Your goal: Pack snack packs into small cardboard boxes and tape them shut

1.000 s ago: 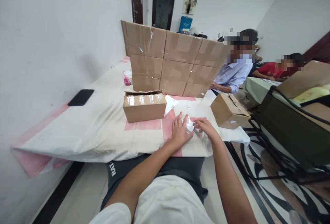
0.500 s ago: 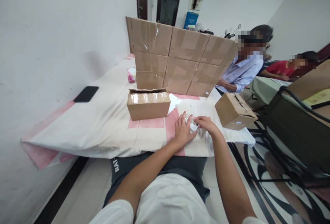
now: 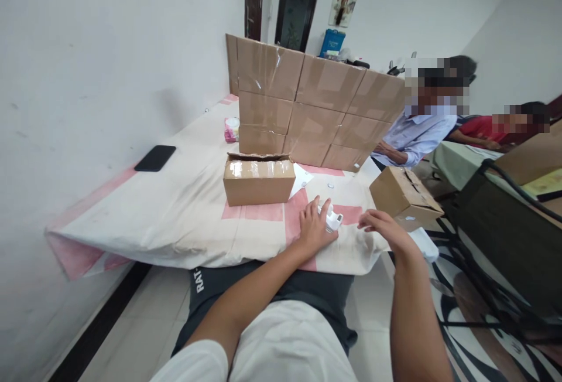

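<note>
The small object (image 3: 334, 222) is white, the cloth (image 3: 197, 212) cream with pink blocks — the flat slab (image 3: 155, 158) black, the packet (image 3: 232, 129) pink and white. The left box (image 3: 259, 190), right box (image 3: 389, 191) and tall panel (image 3: 316, 133) are brown; the shorts (image 3: 307, 283), dark with white lettering (image 3: 199, 280) — the crate (image 3: 332, 41), blue.

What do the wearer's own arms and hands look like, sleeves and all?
The left hand and right hand are ungloved, with no watch, band or cable visible. The forearms are bare. The left sleeve is short, white and without visible markings; the right sleeve is out of view.
</note>
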A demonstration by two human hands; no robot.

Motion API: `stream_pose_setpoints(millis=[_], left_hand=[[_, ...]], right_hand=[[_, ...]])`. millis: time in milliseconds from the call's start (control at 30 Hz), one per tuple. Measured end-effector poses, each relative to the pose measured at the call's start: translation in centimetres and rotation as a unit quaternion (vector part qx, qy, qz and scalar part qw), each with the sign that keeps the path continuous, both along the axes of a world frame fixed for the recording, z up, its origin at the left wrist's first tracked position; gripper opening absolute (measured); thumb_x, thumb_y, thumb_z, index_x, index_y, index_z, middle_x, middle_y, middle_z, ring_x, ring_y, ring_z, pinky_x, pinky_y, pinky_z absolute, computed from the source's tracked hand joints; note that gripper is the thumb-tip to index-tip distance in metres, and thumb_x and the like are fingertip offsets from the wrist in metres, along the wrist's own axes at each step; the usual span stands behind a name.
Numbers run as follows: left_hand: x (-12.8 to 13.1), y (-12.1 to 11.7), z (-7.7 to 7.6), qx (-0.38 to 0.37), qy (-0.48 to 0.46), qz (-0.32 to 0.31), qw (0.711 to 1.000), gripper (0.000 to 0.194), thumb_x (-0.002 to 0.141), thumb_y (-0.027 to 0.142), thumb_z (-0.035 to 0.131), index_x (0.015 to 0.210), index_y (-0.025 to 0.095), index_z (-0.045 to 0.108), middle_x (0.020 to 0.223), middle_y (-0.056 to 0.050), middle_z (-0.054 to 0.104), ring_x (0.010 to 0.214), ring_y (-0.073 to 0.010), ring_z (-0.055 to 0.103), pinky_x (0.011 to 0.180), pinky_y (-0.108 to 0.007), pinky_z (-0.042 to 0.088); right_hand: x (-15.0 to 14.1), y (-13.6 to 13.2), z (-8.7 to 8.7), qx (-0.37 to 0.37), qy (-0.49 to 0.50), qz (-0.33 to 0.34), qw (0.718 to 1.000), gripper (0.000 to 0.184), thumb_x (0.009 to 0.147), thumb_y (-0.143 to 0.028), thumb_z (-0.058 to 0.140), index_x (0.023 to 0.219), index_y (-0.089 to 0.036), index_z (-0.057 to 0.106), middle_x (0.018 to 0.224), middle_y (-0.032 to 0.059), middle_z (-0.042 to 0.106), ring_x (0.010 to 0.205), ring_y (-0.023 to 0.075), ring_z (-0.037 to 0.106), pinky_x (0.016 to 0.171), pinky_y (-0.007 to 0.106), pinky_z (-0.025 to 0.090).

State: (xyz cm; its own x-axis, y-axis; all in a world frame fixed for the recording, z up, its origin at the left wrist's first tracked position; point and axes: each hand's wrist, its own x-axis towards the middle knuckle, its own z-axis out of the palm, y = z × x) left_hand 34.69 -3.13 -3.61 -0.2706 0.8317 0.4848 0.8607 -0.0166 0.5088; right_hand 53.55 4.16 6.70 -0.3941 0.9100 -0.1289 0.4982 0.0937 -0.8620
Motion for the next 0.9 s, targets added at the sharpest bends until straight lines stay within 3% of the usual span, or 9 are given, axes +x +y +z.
stream_pose_setpoints(millis=[100, 200, 367, 533, 900], left_hand=[[0.0, 0.0, 0.2, -0.004, -0.004, -0.001, 1.0, 0.095, 0.07, 0.048, 0.076, 0.154, 0.028, 0.036, 0.16, -0.012, 0.034, 0.136, -0.0351, 0.041, 0.106, -0.049, 0.041], [-0.1, -0.1, 0.1, -0.003, 0.0, -0.01, 1.0, 0.096, 0.07, 0.047, 0.077, 0.154, 0.029, 0.036, 0.159, -0.012, 0.035, 0.137, -0.0349, 0.04, 0.108, -0.05, 0.04], [-0.1, -0.2, 0.1, 0.003, 0.005, -0.01, 1.0, 0.094, 0.071, 0.047, 0.076, 0.154, 0.028, 0.036, 0.157, -0.014, 0.038, 0.137, -0.0353, 0.04, 0.107, -0.051, 0.04], [-0.2, -0.2, 0.1, 0.002, 0.012, -0.014, 1.0, 0.092, 0.071, 0.046, 0.076, 0.153, 0.028, 0.038, 0.156, -0.013, 0.038, 0.136, -0.0353, 0.04, 0.107, -0.05, 0.041], [-0.2, 0.0, -0.3, 0.01, 0.006, -0.021, 1.0, 0.089, 0.071, 0.046, 0.076, 0.151, 0.028, 0.04, 0.155, -0.011, 0.039, 0.136, -0.0357, 0.039, 0.106, -0.05, 0.041]], right_hand=[[4.4, -0.9, 0.0, -0.061, 0.086, -0.06, 0.993, 0.029, 0.071, -0.046, 0.075, 0.073, -0.019, 0.067, 0.08, 0.0082, 0.07, 0.077, 0.0238, 0.071, 0.072, 0.033, 0.056], [6.6, -1.8, -0.8, -0.094, 0.139, -0.112, 0.979, 0.037, 0.065, -0.051, 0.084, 0.072, -0.019, 0.067, 0.085, 0.0096, 0.073, 0.074, 0.0256, 0.074, 0.071, 0.034, 0.06], [5.3, -2.4, -2.2, -0.118, 0.153, -0.148, 0.97, 0.05, 0.057, -0.054, 0.091, 0.066, -0.018, 0.057, 0.087, 0.009, 0.075, 0.074, 0.0266, 0.076, 0.066, 0.032, 0.061], [4.2, -2.1, -3.3, -0.114, 0.2, -0.155, 0.961, 0.059, 0.053, -0.045, 0.095, 0.06, -0.021, 0.041, 0.094, 0.0105, 0.078, 0.081, 0.0285, 0.077, 0.067, 0.032, 0.062], [4.6, -2.1, -5.9, -0.149, 0.221, -0.131, 0.955, 0.057, 0.06, -0.036, 0.093, 0.064, -0.022, 0.039, 0.096, 0.0077, 0.079, 0.082, 0.0243, 0.078, 0.074, 0.03, 0.063]])
